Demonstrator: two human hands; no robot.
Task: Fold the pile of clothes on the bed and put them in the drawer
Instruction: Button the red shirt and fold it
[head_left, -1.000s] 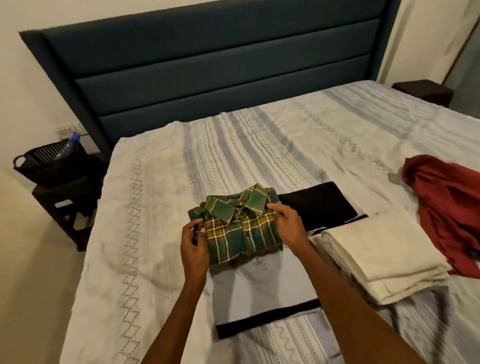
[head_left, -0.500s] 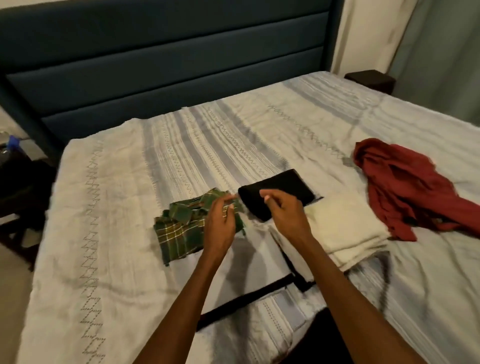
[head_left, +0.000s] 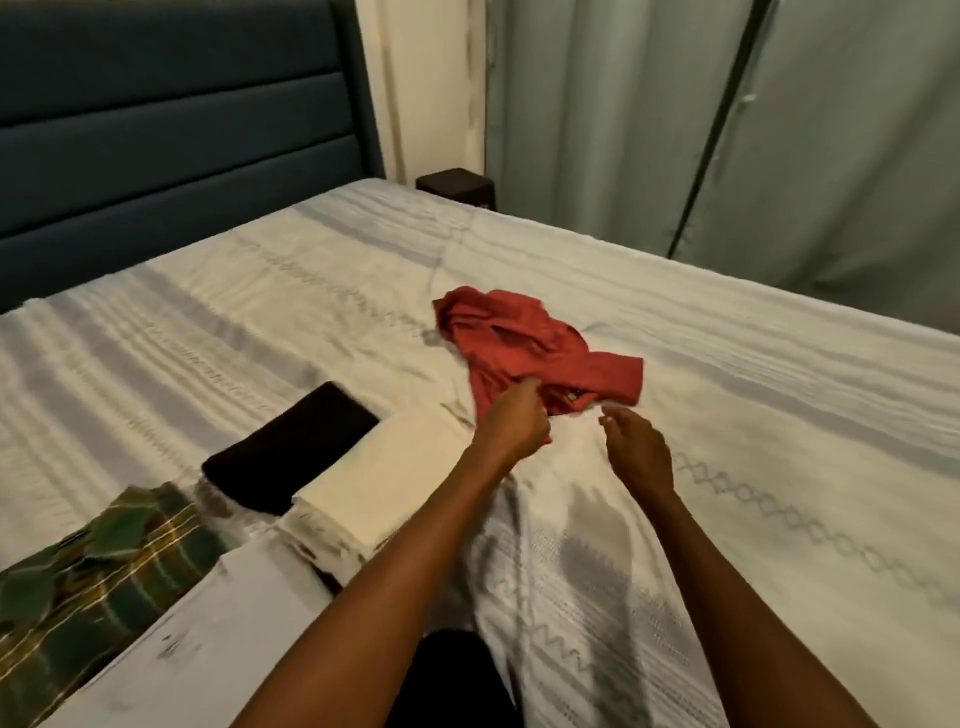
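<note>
A crumpled red garment (head_left: 524, 349) lies unfolded in the middle of the bed (head_left: 779, 374). My left hand (head_left: 517, 423) pinches its near edge with curled fingers. My right hand (head_left: 636, 449) hovers just right of it, fingers loosely curled, holding nothing and close to the red cloth's lower edge. Further left sit folded pieces: a black one (head_left: 296, 447), a cream one (head_left: 384, 480) beside it, and a green plaid shirt (head_left: 88, 577) at the lower left. The plaid shirt rests partly on a white folding board (head_left: 208, 644).
A dark blue padded headboard (head_left: 171, 119) runs along the far left. A small dark nightstand (head_left: 457, 184) stands at the bed's far corner. Grey-green curtains (head_left: 727, 130) hang beyond the bed's right side.
Both hands left the folded plaid shirt and swung right to the red garment. My left hand now grips its edge. The view turned right with them.
</note>
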